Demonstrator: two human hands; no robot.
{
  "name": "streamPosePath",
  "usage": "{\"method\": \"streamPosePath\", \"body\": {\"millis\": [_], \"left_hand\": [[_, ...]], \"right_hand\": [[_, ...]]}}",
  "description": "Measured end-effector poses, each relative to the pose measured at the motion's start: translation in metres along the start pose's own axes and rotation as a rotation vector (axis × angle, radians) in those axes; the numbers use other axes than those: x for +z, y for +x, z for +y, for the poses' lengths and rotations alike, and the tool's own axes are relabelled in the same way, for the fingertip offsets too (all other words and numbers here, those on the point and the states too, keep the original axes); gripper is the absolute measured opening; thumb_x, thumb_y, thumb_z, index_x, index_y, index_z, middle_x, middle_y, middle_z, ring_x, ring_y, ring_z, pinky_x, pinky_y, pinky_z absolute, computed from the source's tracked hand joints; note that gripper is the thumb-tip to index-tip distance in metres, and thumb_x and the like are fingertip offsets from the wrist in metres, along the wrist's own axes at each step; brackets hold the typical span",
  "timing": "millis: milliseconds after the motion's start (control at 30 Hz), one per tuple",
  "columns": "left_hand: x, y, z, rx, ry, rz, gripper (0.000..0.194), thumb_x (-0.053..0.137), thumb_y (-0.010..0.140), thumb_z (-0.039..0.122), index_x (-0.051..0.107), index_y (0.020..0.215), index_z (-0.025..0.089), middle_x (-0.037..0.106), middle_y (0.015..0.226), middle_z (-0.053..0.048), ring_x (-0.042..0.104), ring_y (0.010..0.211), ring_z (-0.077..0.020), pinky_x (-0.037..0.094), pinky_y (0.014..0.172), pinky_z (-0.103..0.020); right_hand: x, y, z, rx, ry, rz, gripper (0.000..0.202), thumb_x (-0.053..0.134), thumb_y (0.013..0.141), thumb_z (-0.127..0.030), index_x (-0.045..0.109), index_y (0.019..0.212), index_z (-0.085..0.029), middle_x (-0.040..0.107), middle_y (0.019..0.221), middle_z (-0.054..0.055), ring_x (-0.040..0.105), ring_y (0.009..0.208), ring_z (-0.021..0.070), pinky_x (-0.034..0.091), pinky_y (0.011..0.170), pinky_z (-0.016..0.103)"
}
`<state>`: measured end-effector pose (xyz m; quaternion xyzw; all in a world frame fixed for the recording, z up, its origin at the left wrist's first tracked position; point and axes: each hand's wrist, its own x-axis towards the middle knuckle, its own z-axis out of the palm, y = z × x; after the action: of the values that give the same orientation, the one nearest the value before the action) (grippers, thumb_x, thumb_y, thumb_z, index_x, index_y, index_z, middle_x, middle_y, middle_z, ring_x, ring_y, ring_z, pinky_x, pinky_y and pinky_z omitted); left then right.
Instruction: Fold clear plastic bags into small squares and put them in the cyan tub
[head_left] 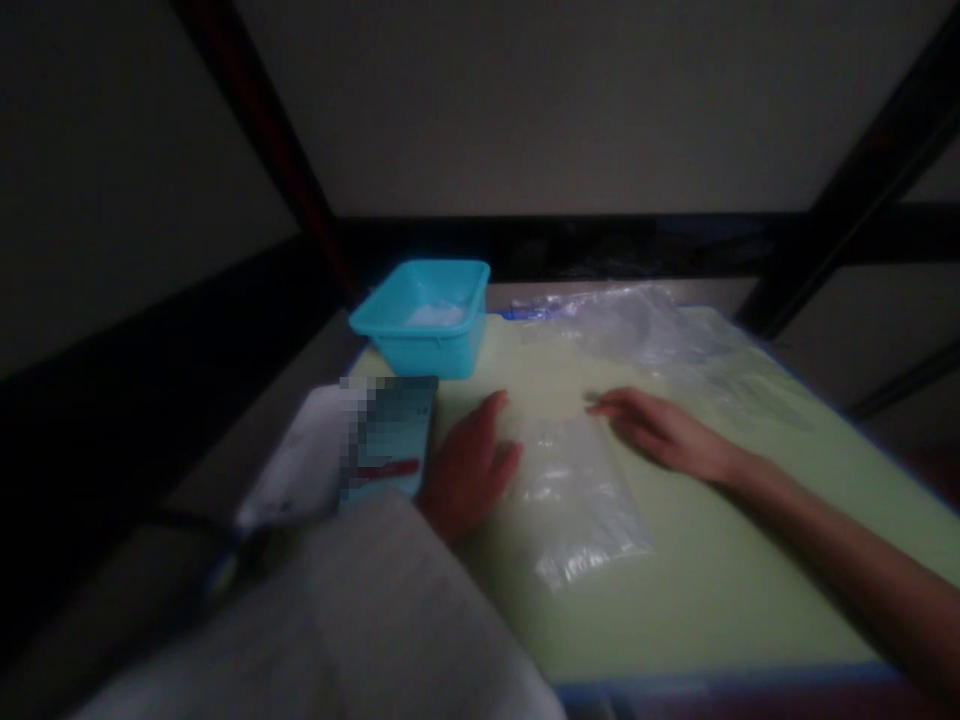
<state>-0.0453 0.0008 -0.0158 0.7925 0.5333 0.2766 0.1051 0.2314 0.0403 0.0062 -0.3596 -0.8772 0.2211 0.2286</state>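
Note:
A clear plastic bag [574, 495] lies flat on the pale green mat [720, 560]. My left hand [469, 465] rests on the mat at the bag's left edge, fingers loosely together and thumb touching the plastic. My right hand [660, 430] lies flat at the bag's upper right corner, fingers stretched out toward the left. Neither hand grips anything. My left sleeve [360, 620] is light grey and covers the lower left of the view.
A turquoise plastic tub [421, 315] with something white inside stands at the mat's far left corner. More clear plastic bags [645, 325] lie piled at the back. A phone-like device [390, 435] and white paper [300, 460] lie left of the mat. Dark frame bars surround the table.

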Motion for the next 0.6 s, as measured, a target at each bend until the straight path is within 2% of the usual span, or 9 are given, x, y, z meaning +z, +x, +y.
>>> {"method": "streamPosePath", "body": {"millis": [400,500,600], "left_hand": [[-0.0013,0.0007,0.0013,-0.03,0.004,-0.019,0.049,0.044,0.088,0.027,0.03,0.132,0.012,0.047,0.134,-0.017,0.044,0.126,-0.0261,0.036,0.105,-0.044],[-0.0018,0.0004,0.0015,-0.036,0.005,-0.031,0.048,0.043,0.088,0.027,0.03,0.131,0.012,0.045,0.136,-0.017,0.043,0.127,-0.026,0.035,0.106,-0.043],[-0.0012,0.0,0.0011,-0.034,0.006,-0.037,0.047,0.042,0.089,0.029,0.031,0.131,0.013,0.045,0.136,-0.016,0.043,0.127,-0.0259,0.034,0.107,-0.044]], "right_hand": [[0.0033,0.0005,0.0062,0.099,-0.03,0.142,0.033,0.045,0.087,-0.021,0.049,0.119,-0.015,0.063,0.117,0.014,0.061,0.105,0.0265,0.05,0.088,0.047],[0.0012,0.0006,0.0057,0.082,-0.072,0.116,0.036,0.045,0.088,-0.024,0.049,0.123,-0.015,0.061,0.119,0.014,0.059,0.107,0.0277,0.049,0.09,0.049],[-0.0021,-0.0006,0.0041,0.011,-0.105,0.04,0.046,0.046,0.091,-0.033,0.043,0.134,-0.016,0.053,0.132,0.014,0.053,0.118,0.0286,0.044,0.098,0.05]]}}
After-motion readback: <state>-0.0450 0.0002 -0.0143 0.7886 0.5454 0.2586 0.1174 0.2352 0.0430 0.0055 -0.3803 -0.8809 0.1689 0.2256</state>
